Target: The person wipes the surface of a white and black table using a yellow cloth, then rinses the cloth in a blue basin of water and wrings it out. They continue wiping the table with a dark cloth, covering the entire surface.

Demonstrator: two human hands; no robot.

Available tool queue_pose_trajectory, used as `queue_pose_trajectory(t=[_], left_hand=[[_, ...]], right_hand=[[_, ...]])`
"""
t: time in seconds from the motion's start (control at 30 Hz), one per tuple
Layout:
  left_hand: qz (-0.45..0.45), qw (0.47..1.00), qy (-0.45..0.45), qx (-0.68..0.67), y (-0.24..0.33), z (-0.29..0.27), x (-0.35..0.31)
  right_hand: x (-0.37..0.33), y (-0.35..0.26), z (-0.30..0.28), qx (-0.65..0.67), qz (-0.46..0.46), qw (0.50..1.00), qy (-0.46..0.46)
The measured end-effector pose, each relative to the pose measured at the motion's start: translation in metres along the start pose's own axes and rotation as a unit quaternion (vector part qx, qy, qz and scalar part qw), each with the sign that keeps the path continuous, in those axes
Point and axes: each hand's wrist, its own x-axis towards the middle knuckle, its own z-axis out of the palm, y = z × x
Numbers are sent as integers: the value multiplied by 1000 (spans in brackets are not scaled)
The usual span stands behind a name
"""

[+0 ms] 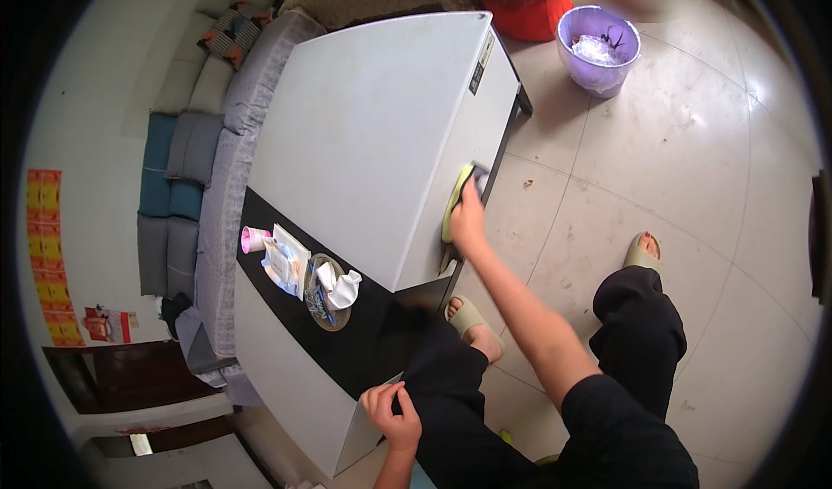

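Bare forearms here, left hand (394,411) and right hand (466,220) ungloved; a short-sleeved black top, loose black cropped trousers (641,324), pale olive-green rubber slide sandals (642,252) on both feet.

Right hand (468,219) presses a yellow-green sponge (457,196) against the side edge of the white surface (373,134), arm stretched forward. Left hand (392,413) rests on the near corner of the surface, fingers curled over the edge. On the black strip of the surface: a pink cup (254,239), a stack of papers (286,260), and a glass dish (329,292) holding crumpled tissue. A purple bin (598,49) stands on the tiled floor (693,160), well apart. A grey sofa (212,203) runs along the far side.
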Motion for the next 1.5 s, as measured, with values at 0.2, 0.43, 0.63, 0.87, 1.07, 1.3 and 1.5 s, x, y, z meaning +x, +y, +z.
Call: queue_pose_trajectory(t=[0.2, 0.43, 0.63, 0.87, 1.07, 1.3, 1.5], left_hand=[[-3, 1000, 5, 0, -4, 2, 0], [3, 1000, -1, -1, 0, 3, 2], [9, 1000, 6, -6, 0, 8, 8], [8, 1000, -8, -5, 9, 5, 11], [6, 1000, -16, 14, 3, 7, 13], [-14, 999, -45, -14, -20, 20, 58], [228, 955, -71, 174, -17, 72, 156]], right_hand=[[69, 6, -34, -64, 43, 996, -36], [53, 9, -23, -27, 68, 996, -46], [78, 1, -24, -78, -38, 996, 14], [97, -27, -56, 2, 8, 990, -138], [60, -28, -15, -65, -61, 994, -69], [49, -15, -9, -21, -165, 986, -11], [84, 22, -23, -41, -57, 997, 14]])
